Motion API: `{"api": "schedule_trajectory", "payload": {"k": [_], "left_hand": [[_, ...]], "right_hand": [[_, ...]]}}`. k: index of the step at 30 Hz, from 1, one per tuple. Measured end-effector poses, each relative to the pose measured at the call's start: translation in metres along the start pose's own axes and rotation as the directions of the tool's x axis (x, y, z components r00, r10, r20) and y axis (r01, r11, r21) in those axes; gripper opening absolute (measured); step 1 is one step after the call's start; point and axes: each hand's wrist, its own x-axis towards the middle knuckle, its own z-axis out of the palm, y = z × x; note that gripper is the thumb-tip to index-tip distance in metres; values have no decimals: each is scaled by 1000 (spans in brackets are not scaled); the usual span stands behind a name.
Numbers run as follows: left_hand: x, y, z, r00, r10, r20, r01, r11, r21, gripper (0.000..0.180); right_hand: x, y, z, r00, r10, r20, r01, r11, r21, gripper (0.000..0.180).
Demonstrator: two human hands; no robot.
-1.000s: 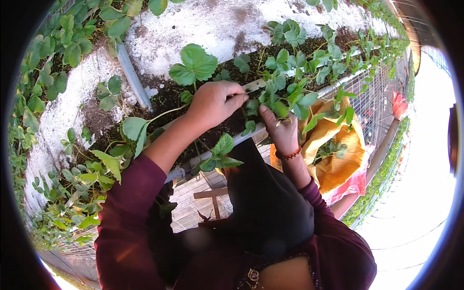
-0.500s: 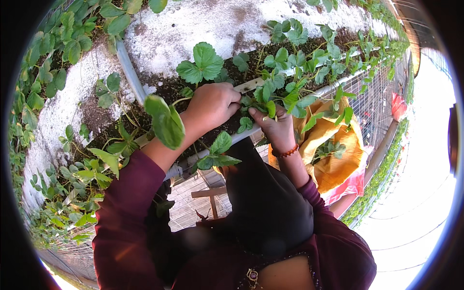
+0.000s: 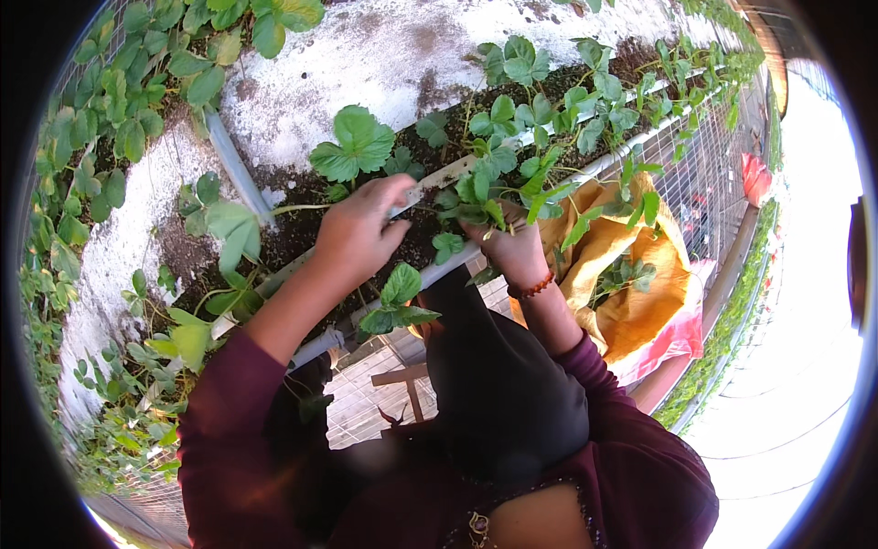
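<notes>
My left hand hovers over the dark soil of a long planting trough, its thumb and forefinger apart and nothing visible between them. To its right, my right hand, with an orange bead bracelet at the wrist, is closed around thin stems of strawberry leaves by the trough's near edge. Its fingertips are partly hidden by the foliage. A large three-part strawberry leaf stands just beyond my left hand. Another small strawberry plant hangs over the near rail between my forearms.
A yellow-orange sack with cut leaves inside stands open right of my right forearm. Pale pipe crosses the white-coated surface at the far left. More strawberry plants crowd the left side. Wire mesh runs along the right.
My left hand has drawn away from the right hand, leftward and slightly nearer, and its fingers have parted. My right hand stays nearly in place on the leaves. The view has shifted slightly.
</notes>
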Motion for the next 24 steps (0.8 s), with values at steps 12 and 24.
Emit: {"api": "schedule_trajectory", "payload": {"k": [12, 24], "left_hand": [[6, 0, 13, 981, 192, 35, -195, 960, 201, 21], [19, -11, 23, 960, 264, 90, -279, 914, 295, 22]], "right_hand": [[-1, -9, 12, 992, -128, -12, 123, 972, -200, 12], [1, -10, 8, 995, -7, 103, 18, 994, -110, 15]]}}
